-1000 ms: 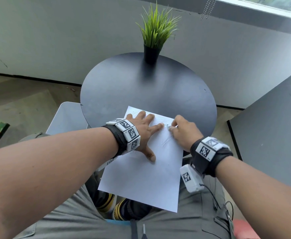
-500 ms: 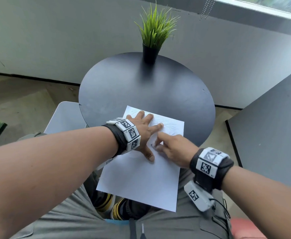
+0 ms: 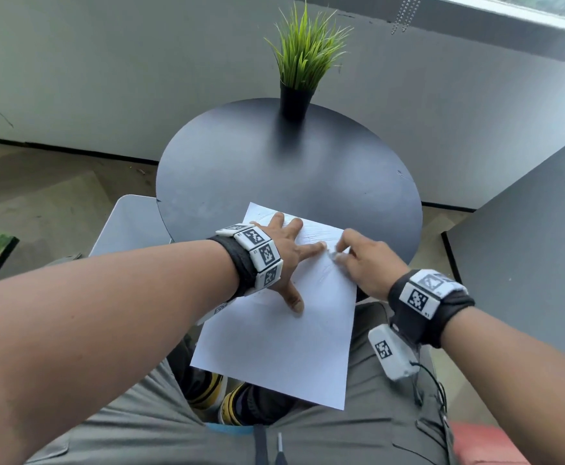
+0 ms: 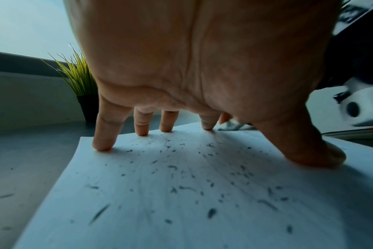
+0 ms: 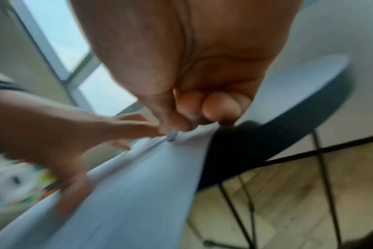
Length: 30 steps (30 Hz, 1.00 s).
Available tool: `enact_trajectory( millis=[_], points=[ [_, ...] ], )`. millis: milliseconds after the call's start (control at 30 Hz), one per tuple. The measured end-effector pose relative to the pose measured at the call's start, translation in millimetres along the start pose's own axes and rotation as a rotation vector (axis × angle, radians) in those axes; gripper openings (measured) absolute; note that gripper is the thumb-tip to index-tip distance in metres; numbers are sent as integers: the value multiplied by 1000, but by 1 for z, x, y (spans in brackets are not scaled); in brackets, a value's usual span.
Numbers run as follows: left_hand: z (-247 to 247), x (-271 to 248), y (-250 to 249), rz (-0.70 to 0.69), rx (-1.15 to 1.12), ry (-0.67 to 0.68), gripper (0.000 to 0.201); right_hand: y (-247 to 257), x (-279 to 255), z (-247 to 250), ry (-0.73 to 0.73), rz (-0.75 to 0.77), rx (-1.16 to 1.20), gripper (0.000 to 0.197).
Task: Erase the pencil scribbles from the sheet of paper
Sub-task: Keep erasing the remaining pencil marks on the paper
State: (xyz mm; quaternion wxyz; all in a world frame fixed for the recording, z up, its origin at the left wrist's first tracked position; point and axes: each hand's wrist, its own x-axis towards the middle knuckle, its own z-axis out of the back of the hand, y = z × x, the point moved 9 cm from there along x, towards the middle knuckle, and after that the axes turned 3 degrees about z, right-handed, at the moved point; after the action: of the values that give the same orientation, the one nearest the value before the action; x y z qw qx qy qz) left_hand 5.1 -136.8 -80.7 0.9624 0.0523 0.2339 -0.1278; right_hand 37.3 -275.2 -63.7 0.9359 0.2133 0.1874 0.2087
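A white sheet of paper [image 3: 274, 344] lies on the near edge of the round black table [image 3: 274, 162] and hangs over my lap. Faint pencil scribbles [image 3: 311, 234] show near its far edge. My left hand [image 3: 284, 256] lies flat on the sheet with fingers spread, pressing it down [image 4: 102, 144]. Dark eraser crumbs [image 4: 181, 185] are scattered over the paper in the left wrist view. My right hand [image 3: 344, 255] pinches a small whitish eraser [image 5: 171, 135] and holds its tip on the paper beside my left index finger. The right wrist view is blurred.
A green plant in a black pot [image 3: 296, 99] stands at the table's far edge. A grey panel [image 3: 525, 229] stands to the right. A white seat [image 3: 130, 223] is to the left of the table, with wood floor below.
My right hand swept toward me and left across the sheet, then back out to the far right part near my left index fingertip. The left hand stayed pressed on the paper.
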Motion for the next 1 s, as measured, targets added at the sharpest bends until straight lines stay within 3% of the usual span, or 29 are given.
enact_trajectory(
  millis=[133,333,500,633,800,933,1000],
  points=[
    [-1,2,-3,-9,-1,-4,129,37,-28,-51,286,193,-57,10],
    [-3,0,-5,36,-22,-5,130,-12,12,3,30,-24,1,17],
    [-7,1,-8,51,-71,-48,128,1,4,-10,57,-7,-142,15],
    [-10,1,-9,36,-97,-9,130,26,-13,-37,200,174,-267,39],
    [-11,2,-8,39,-63,-8,131,-2,3,-1,66,-27,-215,23],
    [-12,3,-10,22,-68,-9,131,35,-27,-45,236,182,-329,26],
    [-13,3,-9,22,-74,-7,131,33,-24,-40,227,170,-352,26]
  ],
)
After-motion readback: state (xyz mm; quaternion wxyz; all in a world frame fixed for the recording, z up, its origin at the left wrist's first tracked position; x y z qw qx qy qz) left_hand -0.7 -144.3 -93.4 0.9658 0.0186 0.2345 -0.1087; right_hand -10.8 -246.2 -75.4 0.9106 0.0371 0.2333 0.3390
